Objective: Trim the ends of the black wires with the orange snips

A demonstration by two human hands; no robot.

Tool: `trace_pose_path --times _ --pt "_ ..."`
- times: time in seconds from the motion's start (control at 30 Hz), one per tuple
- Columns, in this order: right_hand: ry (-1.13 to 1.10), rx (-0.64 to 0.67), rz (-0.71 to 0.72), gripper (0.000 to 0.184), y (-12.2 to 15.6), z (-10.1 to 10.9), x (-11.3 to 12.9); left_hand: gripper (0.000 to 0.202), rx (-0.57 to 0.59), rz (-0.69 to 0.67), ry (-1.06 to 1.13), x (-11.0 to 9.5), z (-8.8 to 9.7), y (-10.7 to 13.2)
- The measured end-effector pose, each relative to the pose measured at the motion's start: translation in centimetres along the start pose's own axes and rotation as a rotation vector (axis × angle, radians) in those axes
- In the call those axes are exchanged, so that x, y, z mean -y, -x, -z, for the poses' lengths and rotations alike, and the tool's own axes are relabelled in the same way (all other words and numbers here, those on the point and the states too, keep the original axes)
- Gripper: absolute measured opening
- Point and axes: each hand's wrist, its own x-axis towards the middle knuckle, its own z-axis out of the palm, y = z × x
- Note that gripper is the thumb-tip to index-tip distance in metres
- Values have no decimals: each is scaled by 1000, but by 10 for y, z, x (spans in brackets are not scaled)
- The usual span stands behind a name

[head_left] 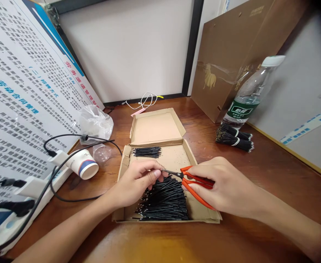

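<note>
My right hand [221, 184] is closed around a pair of scissors [200, 181] with red handles, the blades pointing left. Their tips reach the fingertips of my left hand [142, 179], which is closed in a pinch. Whatever those fingers hold is too small and covered to make out. Below both hands, a large pile of short black wires [166, 201] with light ends lies in an open cardboard box [192, 151]. A smaller row of black wires [146, 152] is laid in the box's far left corner.
Bundled black wires [234, 138] lie on the right by a water bottle [242, 98] and a big brown box [226, 58]. To the left are a paper cup [87, 168], a plastic bag [96, 124] and a power strip [37, 204] with cables. A white cable [146, 100] lies behind.
</note>
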Motion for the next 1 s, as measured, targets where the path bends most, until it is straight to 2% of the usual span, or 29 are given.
trace_pose_path --times 0.27,0.47,0.63,1.0 --pt "12 -33 38 30 1 0 -1 23 16 -2 -21 -3 0 0" --pt "-24 20 -29 30 1 0 -1 23 22 -41 -56 -3 1 0" --pt "-37 42 -24 28 1 0 0 23 30 -37 -53 -1 1 0" --pt "-18 -12 3 29 2 -3 -3 24 49 -21 -35 1 2 -1"
